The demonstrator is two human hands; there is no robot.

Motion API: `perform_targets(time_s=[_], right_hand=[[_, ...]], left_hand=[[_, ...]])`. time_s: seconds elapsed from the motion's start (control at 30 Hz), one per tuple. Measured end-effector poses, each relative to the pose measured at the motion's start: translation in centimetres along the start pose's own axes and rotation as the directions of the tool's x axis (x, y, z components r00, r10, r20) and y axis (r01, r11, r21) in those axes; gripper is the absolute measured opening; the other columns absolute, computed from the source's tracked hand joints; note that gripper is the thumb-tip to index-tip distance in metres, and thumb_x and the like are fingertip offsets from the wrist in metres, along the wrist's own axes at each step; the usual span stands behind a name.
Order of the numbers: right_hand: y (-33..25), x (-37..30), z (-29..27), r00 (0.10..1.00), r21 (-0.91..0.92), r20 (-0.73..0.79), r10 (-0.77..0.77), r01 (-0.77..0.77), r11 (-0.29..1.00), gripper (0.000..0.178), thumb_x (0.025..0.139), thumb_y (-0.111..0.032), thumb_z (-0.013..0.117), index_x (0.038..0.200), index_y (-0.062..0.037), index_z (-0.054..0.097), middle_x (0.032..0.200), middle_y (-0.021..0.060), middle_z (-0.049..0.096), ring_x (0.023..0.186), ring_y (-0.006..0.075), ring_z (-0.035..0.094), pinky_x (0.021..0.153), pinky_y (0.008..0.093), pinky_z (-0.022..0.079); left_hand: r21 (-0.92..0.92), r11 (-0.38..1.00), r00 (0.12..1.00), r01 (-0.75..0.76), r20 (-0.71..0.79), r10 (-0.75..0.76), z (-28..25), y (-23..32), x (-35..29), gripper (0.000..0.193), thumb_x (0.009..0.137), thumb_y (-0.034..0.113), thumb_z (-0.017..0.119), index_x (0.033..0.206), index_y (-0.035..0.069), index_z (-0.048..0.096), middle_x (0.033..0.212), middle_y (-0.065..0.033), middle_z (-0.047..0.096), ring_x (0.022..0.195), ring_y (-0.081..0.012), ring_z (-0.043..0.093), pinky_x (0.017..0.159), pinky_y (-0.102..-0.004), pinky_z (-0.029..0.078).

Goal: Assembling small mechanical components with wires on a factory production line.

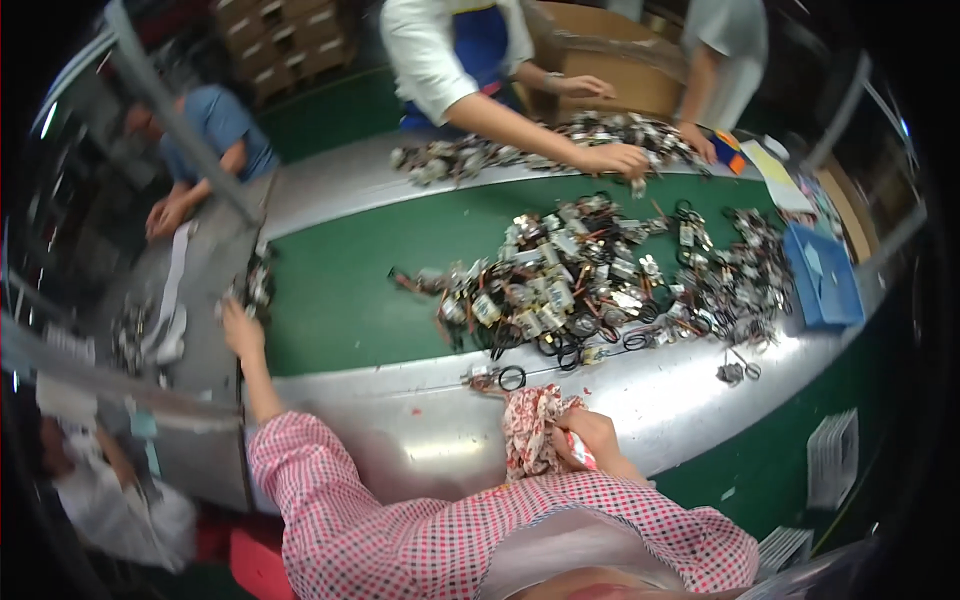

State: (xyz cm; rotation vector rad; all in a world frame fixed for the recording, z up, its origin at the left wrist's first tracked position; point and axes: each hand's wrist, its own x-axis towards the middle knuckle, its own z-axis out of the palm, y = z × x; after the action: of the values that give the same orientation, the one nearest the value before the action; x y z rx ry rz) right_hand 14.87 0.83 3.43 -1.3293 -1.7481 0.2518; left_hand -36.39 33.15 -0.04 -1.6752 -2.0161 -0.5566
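My left hand (pixel 240 328) reaches to the left end of the green belt (pixel 330 300), its fingers closed beside a small bunch of dark-wired metal parts (pixel 258 282). Whatever sits in those fingertips is too small and blurred to name. Close to my body, over the metal edge, my right hand (pixel 595 437) is wrapped round a crumpled red-and-white patterned cloth (pixel 533 432). A smooth white, red and blue item (pixel 578 450) shows under that hand. Just beyond the cloth lies a single part with a looped black cable (pixel 511 378).
A large heap of wired metal parts (pixel 550 280) covers the belt's middle and right. A blue bin (pixel 825 275) stands at the right. Across the belt, a co-worker's hand (pixel 612 160) reaches over another row of parts (pixel 450 158). Another person sits at far left.
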Motion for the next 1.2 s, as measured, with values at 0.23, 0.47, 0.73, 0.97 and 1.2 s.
perform_targets(time_s=[0.23, 0.47, 0.73, 0.97, 1.2], right_hand=[[-0.1, -0.1, -2.6, 0.939, 0.029, -0.157, 0.306, -0.306, 0.952, 0.006, 0.067, -0.002, 0.060, 0.068, -0.0028, 0.054, 0.061, 0.0100, 0.054, 0.052, 0.0253, 0.054, 0.046, 0.0305, 0.043], [0.1, 0.3, -0.2, 0.850, 0.541, 0.123, 0.512, -0.490, 0.683, 0.004, 0.077, -0.003, 0.054, 0.074, -0.0044, 0.051, 0.060, 0.0020, 0.053, 0.051, 0.0101, 0.050, 0.047, 0.0226, 0.039], [-5.9, 13.4, -2.3, 0.800, 0.809, -0.429, 0.419, 0.133, 0.573, 0.014, 0.081, -0.016, 0.044, 0.072, -0.0065, 0.039, 0.055, 0.0056, 0.044, 0.045, 0.0120, 0.042, 0.041, 0.0219, 0.034], [-10.7, 17.0, -3.8, 0.679, 0.638, -0.724, 0.118, 0.595, 0.489, 0.022, 0.085, -0.024, 0.035, 0.072, -0.0054, 0.038, 0.052, 0.0101, 0.043, 0.040, 0.0139, 0.036, 0.040, 0.0245, 0.028], [-9.0, 14.9, -3.9, 0.721, 0.617, -0.692, 0.034, 0.566, 0.546, 0.024, 0.087, -0.025, 0.035, 0.077, -0.0038, 0.038, 0.058, 0.0144, 0.048, 0.041, 0.0148, 0.037, 0.041, 0.0257, 0.031]], left_hand=[[-0.063, 0.984, 0.984, 0.169, -0.053, -0.172, 4.0, 0.8, -1.7, 0.027, 0.078, 0.026, 0.048, 0.080, 0.001, 0.059, 0.081, -0.0180, 0.057, 0.080, -0.0351, 0.051, 0.068, -0.0422, 0.043], [-0.766, -0.451, 0.627, 0.458, 0.638, -0.447, -6.2, 4.3, -4.1, 0.029, 0.084, 0.032, 0.043, 0.090, 0.005, 0.051, 0.086, -0.0103, 0.058, 0.070, -0.0202, 0.056, 0.057, -0.0308, 0.044], [-0.512, -0.755, 0.900, 0.409, 0.360, 0.244, -24.2, 24.3, -10.5, 0.040, 0.089, 0.023, 0.037, 0.123, 0.003, 0.034, 0.094, -0.0047, 0.049, 0.061, -0.0103, 0.041, 0.048, -0.0226, 0.034], [-0.246, -0.746, 0.785, 0.619, 0.215, 0.581, -31.6, 32.2, -14.9, 0.050, 0.090, 0.029, 0.033, 0.130, 0.002, 0.019, 0.100, -0.0069, 0.044, 0.058, -0.0115, 0.042, 0.046, -0.0236, 0.035], [-0.210, -0.677, 0.707, 0.706, 0.267, 0.655, -31.5, 32.8, -16.0, 0.053, 0.090, 0.030, 0.033, 0.130, -0.001, 0.016, 0.101, -0.0065, 0.045, 0.059, -0.0108, 0.042, 0.047, -0.0231, 0.034]])
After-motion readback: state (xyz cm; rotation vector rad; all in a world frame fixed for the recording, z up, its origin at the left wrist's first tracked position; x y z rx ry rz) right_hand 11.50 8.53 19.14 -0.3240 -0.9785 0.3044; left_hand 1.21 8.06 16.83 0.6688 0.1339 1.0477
